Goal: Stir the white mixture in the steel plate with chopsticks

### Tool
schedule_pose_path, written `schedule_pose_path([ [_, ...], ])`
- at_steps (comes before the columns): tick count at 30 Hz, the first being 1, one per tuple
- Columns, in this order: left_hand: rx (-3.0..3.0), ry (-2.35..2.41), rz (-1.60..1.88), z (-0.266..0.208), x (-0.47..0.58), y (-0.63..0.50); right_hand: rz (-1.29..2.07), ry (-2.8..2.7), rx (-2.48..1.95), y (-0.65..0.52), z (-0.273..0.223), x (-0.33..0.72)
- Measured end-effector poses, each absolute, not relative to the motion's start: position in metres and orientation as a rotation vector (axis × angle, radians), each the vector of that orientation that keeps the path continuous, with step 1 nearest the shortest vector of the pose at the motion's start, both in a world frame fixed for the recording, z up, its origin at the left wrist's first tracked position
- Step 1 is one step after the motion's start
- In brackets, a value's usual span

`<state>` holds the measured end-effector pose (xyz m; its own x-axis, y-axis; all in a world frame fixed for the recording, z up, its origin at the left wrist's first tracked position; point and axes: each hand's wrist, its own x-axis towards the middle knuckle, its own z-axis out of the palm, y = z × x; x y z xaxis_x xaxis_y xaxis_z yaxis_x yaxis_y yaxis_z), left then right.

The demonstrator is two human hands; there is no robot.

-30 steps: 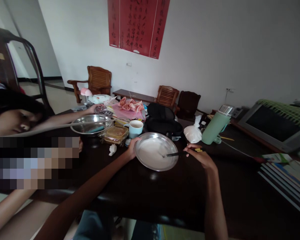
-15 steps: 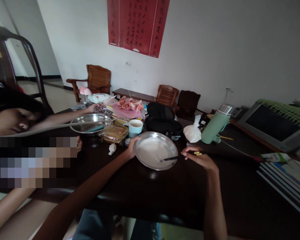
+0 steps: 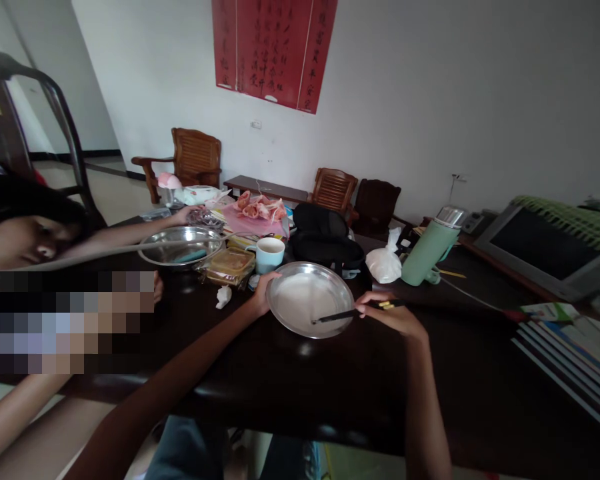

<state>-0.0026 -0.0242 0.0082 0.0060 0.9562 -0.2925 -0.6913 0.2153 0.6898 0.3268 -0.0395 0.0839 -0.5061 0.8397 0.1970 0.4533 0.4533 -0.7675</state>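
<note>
Left hand (image 3: 263,293): the rim of the near bowl (image 3: 280,317) is hiding its lower fingers.
Right hand (image 3: 393,317): it is covering the middle of the black chopsticks (image 3: 334,315).
Far bowl (image 3: 180,235): the pale cord (image 3: 80,255) is crossing in front of it and leaving the picture at the left edge.
Other person (image 3: 15,200): the left edge is cutting off the body, and pixel blocks are masking part of it.
Red poster (image 3: 275,53): the top edge is cropping it; its smaller writing is blurring.
Books (image 3: 565,363): the right edge is slicing the stack.
</note>
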Motion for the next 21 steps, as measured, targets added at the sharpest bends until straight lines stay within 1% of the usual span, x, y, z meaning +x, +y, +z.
schedule_pose_path([
  [2,0.406,0.873,1.353,0.012,-0.001,-0.026,0.903,-2.11,-1.053,-0.04,0.08,0.31],
  [4,0.405,0.905,1.359,0.016,0.0,-0.029,0.832,-2.045,-1.083,-0.038,0.078,0.301],
  [8,0.389,0.927,1.367,0.02,0.002,-0.031,0.703,-1.956,-1.186,-0.038,0.085,0.322],
  [11,0.381,0.921,1.366,0.021,0.002,-0.031,0.829,-2.036,-1.141,-0.042,0.09,0.334],
  [13,0.375,0.916,1.363,0.022,0.003,-0.032,0.936,-2.09,-1.082,-0.044,0.088,0.324],
  [15,0.375,0.91,1.358,0.022,0.003,-0.032,0.966,-2.103,-1.043,-0.044,0.082,0.306],
  [18,0.394,0.87,1.359,0.019,0.001,-0.03,0.874,-2.079,-1.057,-0.038,0.074,0.293],
  [21,0.404,0.8,1.346,0.012,-0.002,-0.027,0.753,-2.034,-1.146,-0.033,0.076,0.311],
])
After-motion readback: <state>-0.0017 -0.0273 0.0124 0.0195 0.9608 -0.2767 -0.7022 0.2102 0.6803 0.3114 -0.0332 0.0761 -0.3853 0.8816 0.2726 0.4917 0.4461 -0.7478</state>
